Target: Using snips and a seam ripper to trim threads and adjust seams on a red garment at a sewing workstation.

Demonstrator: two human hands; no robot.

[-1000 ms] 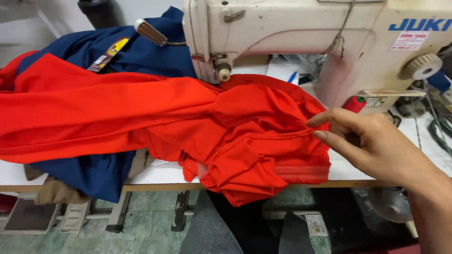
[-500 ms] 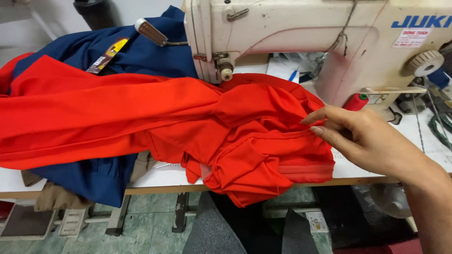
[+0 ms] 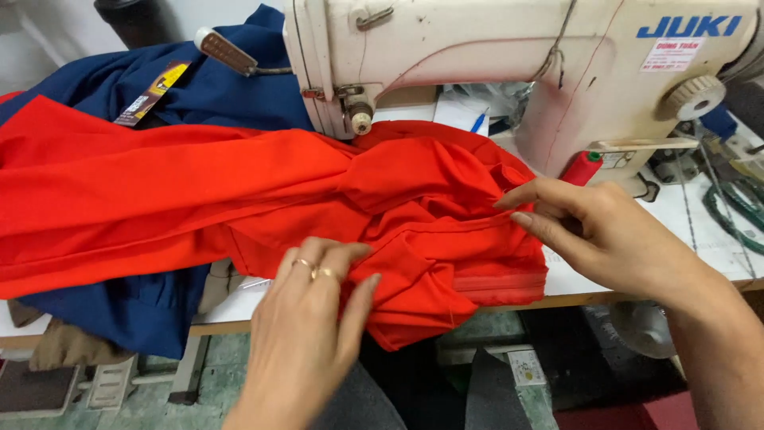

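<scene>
view: head, only one | from: above the counter's [image 3: 684, 231] near edge | faces: forward and down at red cloth [image 3: 239, 191] and sewing machine [image 3: 493, 56] | range: close, both hands in frame, floor visible below

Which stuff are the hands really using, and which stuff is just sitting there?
In use:
left hand, on the red cloth
right hand, pinching the cloth's edge
sewing machine, with the cloth bunched under it

Just lying about:
blue garment with its tag
red spool
green cord
</scene>
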